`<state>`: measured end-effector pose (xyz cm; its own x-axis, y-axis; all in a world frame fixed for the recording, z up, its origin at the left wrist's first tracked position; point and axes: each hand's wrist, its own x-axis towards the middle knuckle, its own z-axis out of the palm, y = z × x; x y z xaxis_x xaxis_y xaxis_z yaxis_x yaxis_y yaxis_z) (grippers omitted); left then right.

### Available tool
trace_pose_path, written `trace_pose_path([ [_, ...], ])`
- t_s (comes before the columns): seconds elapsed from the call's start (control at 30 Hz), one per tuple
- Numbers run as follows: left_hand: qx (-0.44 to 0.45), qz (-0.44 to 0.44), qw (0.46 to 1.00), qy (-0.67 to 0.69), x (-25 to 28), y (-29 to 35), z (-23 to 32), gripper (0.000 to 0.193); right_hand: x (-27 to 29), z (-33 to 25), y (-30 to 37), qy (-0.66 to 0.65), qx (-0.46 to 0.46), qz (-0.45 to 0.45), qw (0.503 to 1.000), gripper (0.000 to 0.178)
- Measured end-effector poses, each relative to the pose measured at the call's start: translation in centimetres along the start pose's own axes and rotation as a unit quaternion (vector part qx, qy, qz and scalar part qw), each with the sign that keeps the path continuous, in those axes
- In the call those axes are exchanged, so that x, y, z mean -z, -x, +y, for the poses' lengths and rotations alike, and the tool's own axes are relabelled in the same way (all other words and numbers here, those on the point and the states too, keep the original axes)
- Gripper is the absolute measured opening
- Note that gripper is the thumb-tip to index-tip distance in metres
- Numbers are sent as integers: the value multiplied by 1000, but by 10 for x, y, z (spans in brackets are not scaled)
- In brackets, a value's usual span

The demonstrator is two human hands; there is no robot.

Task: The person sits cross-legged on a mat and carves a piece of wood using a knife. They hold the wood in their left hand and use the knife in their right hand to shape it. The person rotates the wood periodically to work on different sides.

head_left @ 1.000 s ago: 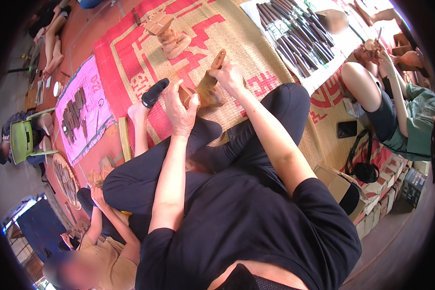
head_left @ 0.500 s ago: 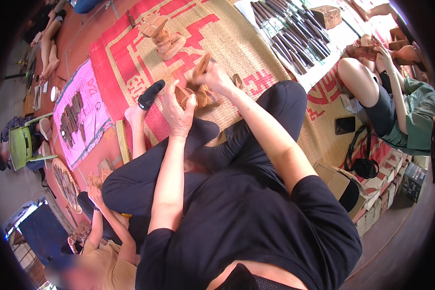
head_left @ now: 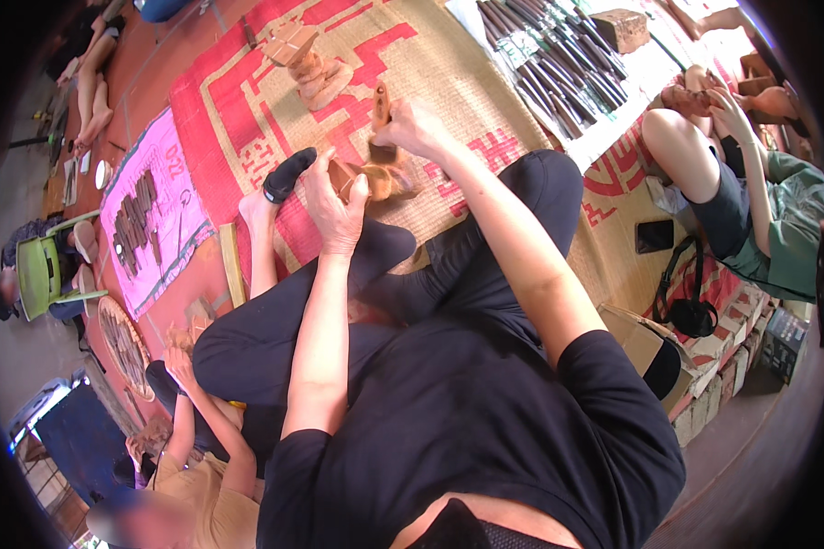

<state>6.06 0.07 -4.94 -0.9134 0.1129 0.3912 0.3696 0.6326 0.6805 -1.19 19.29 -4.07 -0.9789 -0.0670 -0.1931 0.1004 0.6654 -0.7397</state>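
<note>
A person is sitting cross-legged on a red and tan woven mat [head_left: 449, 55]. The left hand [head_left: 332, 209] is curling its fingers around a small brown wooden carving [head_left: 375, 178], holding it just above the knee. The right hand [head_left: 410, 130] is hovering just beyond the carving, gripping a short wooden-handled tool [head_left: 381, 108] upright in a closed fist. Beyond both hands, a pile of wooden blocks [head_left: 307, 57] is lying on the mat. Far to the right, rows of dark chisels [head_left: 549, 46] are lying on a white cloth. Another person's hands [head_left: 719, 105] are working near them.
</note>
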Motion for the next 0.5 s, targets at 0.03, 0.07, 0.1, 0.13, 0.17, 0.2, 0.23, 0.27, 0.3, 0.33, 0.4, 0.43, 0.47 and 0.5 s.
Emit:
trace_pose_path([
  [0.03, -7, 6, 1000, 3, -3, -3, 1, 53, -5, -2, -1, -68, 2, 43, 997, 30],
  [0.07, 5, -2, 1000, -11, 0, -4, 6, 53, -12, -2, 0, -138, 5, 83, 987, 32],
  [0.1, 0, -1, 1000, -8, -1, -5, 7, 53, -20, 6, 1, -145, 25, 76, 986, 32],
  [0.13, -6, -2, 1000, -7, -2, -6, 7, 53, -33, 15, 2, -155, 45, 69, 985, 31],
  [0.17, -12, -3, 1000, -7, -2, -5, 5, 53, -40, 18, 3, -165, 65, 60, 982, 31],
  [0.2, -5, 3, 1000, 1, -2, -4, 2, 53, -35, 30, 2, -218, 45, 9, 975, 31],
  [0.23, -9, 6, 1000, -1, -1, -4, 0, 53, -8, 18, 3, -83, 12, -52, 995, 31],
  [0.27, -16, 3, 1000, 1, 0, -3, 1, 53, 3, 9, 1, -27, 1, -50, 998, 32],
  [0.3, -24, 2, 1000, 5, 0, -4, 3, 53, 10, 5, -2, 31, -9, -46, 998, 32],
  [0.33, -12, 1, 1000, 3, -1, -4, 4, 53, 6, 4, -3, -53, 4, -13, 998, 31],
  [0.4, 9, -5, 1000, 2, -3, -5, 6, 53, -8, 7, -2, -217, 29, 58, 974, 31],
  [0.43, 1, -7, 1000, 1, -2, -5, 6, 53, -15, 9, 0, -170, 41, 38, 984, 32],
  [0.47, -8, -8, 1000, -1, -3, -6, 7, 54, -21, 11, 3, -122, 52, 18, 991, 34],
  [0.5, -16, -10, 1000, -3, -2, -6, 7, 54, -26, 14, 5, -74, 64, -2, 995, 37],
])
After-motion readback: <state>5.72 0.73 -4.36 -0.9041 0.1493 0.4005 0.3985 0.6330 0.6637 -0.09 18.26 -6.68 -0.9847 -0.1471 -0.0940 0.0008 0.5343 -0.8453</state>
